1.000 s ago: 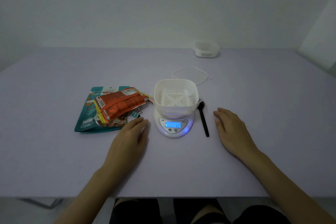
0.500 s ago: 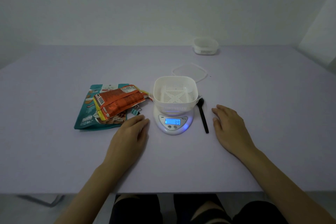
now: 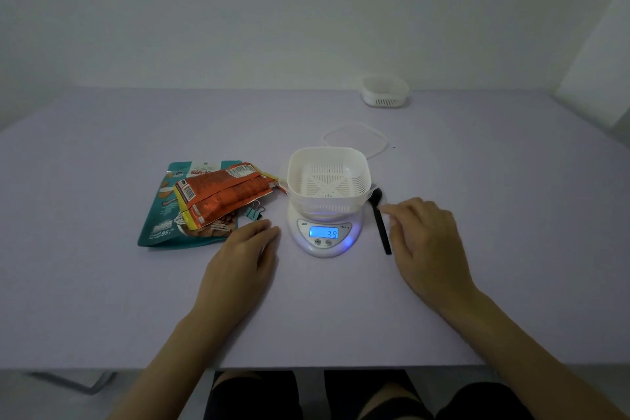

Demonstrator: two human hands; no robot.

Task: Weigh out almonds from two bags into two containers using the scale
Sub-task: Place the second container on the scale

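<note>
Left hand (image 3: 243, 256) and right hand (image 3: 426, 242) rest relaxed on table (image 3: 102, 300).

round white digital scale (image 3: 327, 249), blue lit display: "39". tiny print + btns on the face too small to read
flat teal foil pouch (image 3: 160, 215), bottom corner: "85", prob w/ a "g" after it
same pouch, white top strip: red letters, looks like "KOH-", rest covered
crinkled orange foil bag (image 3: 231, 193): barcode at left end + white label on top, can't read either tbh
</note>
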